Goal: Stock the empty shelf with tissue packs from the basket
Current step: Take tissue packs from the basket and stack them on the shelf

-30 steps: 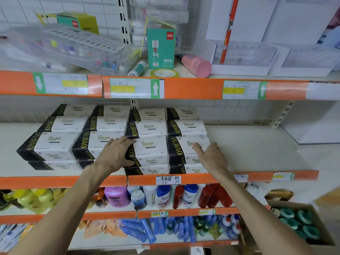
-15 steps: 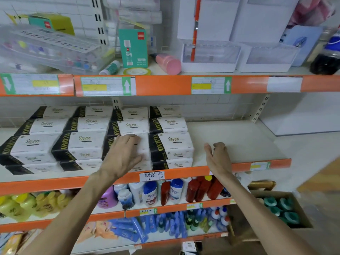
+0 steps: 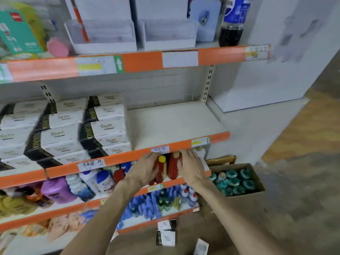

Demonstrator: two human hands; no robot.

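Note:
Black-and-white tissue packs (image 3: 103,129) stand stacked in rows on the left part of the middle shelf (image 3: 174,124), whose right part is bare. My left hand (image 3: 145,170) and my right hand (image 3: 192,169) hang just below that shelf's orange front edge, in front of red bottles (image 3: 173,168) on the shelf beneath. Both hands have loose fingers and hold nothing. Loose tissue packs (image 3: 166,237) lie low down near the bottom edge of the view, one more pack (image 3: 201,247) beside them. What they lie in is blurred.
An open cardboard box (image 3: 257,179) of green-capped items stands on the floor to the right. A cola bottle (image 3: 232,21) and white display boxes (image 3: 167,34) sit on the top shelf. Lower shelves hold bottles and sachets. A white wall panel (image 3: 276,70) lies right.
Both hands have left the tissue packs and the shelf edge and dropped below the shelf front. The view has swung right and downward, bringing floor packs into sight.

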